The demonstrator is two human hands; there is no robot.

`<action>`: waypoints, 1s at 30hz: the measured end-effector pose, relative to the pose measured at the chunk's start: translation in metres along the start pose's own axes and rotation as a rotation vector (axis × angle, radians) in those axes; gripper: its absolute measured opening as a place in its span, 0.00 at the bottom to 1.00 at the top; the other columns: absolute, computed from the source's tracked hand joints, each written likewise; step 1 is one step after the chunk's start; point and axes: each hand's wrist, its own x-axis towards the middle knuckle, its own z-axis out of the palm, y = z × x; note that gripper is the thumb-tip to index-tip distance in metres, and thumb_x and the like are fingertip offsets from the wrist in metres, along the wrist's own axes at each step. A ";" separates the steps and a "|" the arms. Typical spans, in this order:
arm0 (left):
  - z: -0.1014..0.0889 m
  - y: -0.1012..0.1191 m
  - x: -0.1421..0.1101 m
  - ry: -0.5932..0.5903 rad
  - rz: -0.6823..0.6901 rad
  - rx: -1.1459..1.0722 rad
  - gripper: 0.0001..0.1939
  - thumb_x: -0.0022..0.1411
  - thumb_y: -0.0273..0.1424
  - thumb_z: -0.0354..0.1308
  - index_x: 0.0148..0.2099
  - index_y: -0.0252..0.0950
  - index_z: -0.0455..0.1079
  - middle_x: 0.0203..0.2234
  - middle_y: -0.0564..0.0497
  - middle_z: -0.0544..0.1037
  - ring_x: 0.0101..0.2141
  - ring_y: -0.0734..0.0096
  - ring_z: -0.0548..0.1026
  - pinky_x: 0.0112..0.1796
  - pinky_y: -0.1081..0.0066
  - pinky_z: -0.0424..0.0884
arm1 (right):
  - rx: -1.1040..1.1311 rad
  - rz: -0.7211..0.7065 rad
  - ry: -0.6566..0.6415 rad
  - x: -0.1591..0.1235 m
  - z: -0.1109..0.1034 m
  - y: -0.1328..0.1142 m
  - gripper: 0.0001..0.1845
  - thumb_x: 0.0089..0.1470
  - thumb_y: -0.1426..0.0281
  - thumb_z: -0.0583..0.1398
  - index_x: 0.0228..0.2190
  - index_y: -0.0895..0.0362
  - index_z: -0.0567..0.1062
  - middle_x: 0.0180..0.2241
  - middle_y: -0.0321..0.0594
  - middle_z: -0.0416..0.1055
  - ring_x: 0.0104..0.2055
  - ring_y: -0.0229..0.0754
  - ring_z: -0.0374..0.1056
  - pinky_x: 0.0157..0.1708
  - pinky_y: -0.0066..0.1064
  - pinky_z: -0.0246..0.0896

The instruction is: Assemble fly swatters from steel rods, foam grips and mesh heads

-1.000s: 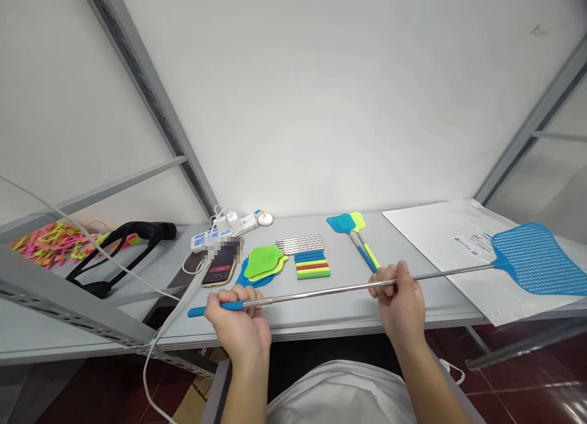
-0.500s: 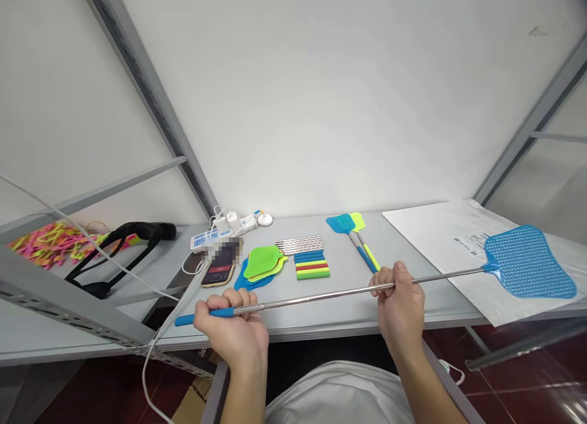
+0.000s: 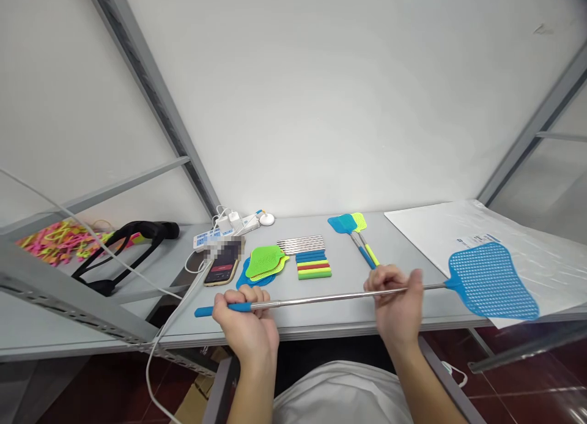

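Blue plastic forms both the handle (image 3: pixel 204 312) and the perforated head (image 3: pixel 493 281) of the fly swatter (image 3: pixel 325 298) you hold crosswise above the front edge of the tabletop (image 3: pixel 353 317); its head lies off to your right, overlapping the white plastic mailer (image 3: pixel 426 222) in view, though you cannot tell from here whether they touch. To handle it well, I'd line both fists up with the metal shaft, since so thin a tube would probably bend under sideways force, and anchor the handle firmly while the other grip stays lighter. Mind the head's swing: it could catch the mailer. Your left hand (image 3: pixel 252 332) has its fingers (image 3: pixel 259 293) curled closed over the handle and the shaft's start, thumb across the blue grip. Your right hand (image 3: pixel 398 314) folds its fingers narrowly around the shaft near the head, thumb raised against it; how tightly it squeezes, the slight blur hides. Beyond your fists lie loose swatter heads (image 3: pixel 265 260), metal rods (image 3: pixel 300 245) and coloured grips (image 3: pixel 314 275).
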 end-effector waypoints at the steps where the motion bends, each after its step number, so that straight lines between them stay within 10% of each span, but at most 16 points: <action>1: -0.001 0.002 0.003 0.004 0.014 0.002 0.22 0.63 0.39 0.48 0.22 0.38 0.44 0.13 0.60 0.48 0.15 0.77 0.47 0.17 0.70 0.46 | 0.039 -0.013 0.032 0.005 -0.003 -0.006 0.34 0.60 0.44 0.43 0.22 0.55 0.72 0.18 0.33 0.58 0.22 0.36 0.56 0.24 0.31 0.53; 13: -0.008 0.017 0.015 0.040 0.113 0.011 0.19 0.62 0.38 0.47 0.22 0.39 0.45 0.13 0.60 0.48 0.15 0.76 0.48 0.18 0.71 0.49 | 0.119 -0.173 0.355 0.024 -0.012 -0.018 0.28 0.62 0.54 0.46 0.43 0.57 0.77 0.36 0.44 0.74 0.40 0.44 0.70 0.36 0.35 0.61; 30: 0.017 -0.053 -0.057 -0.172 -0.018 -0.016 0.22 0.68 0.42 0.45 0.23 0.39 0.51 0.13 0.59 0.55 0.16 0.76 0.53 0.20 0.72 0.57 | 0.131 0.136 -0.036 -0.045 0.049 0.052 0.27 0.65 0.52 0.44 0.50 0.53 0.73 0.48 0.44 0.76 0.41 0.45 0.71 0.44 0.43 0.63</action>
